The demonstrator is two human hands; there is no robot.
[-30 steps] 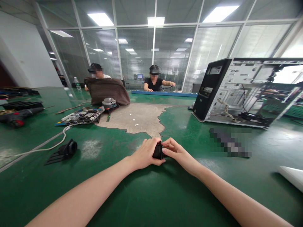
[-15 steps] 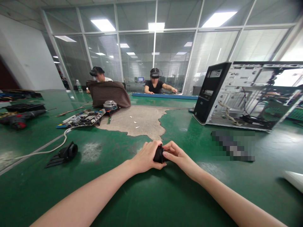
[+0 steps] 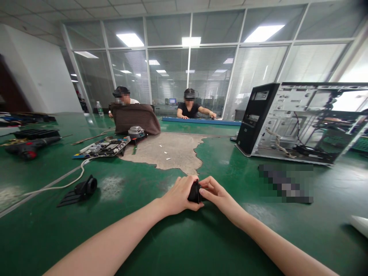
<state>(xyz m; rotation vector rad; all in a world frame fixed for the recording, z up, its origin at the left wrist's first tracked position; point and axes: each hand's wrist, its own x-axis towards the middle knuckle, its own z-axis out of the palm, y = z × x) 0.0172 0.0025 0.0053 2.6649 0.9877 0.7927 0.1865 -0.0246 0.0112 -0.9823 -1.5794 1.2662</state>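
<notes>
Unmoved, both hands' grip, left hand (image 3: 180, 195) and right hand (image 3: 216, 193), clamps black part (image 3: 195, 193) amid bare green table (image 3: 184, 245).

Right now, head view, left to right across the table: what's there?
Drill → black nozzle part → circuit board → left hand → small black part held by both hands → right hand → open PC case.

A worn green surface (image 3: 201, 245) carries an open grey computer case (image 3: 301, 122), a circuit board (image 3: 102, 147), a white cable (image 3: 57, 186) and a black plastic funnel-shaped part (image 3: 82, 189).
</notes>
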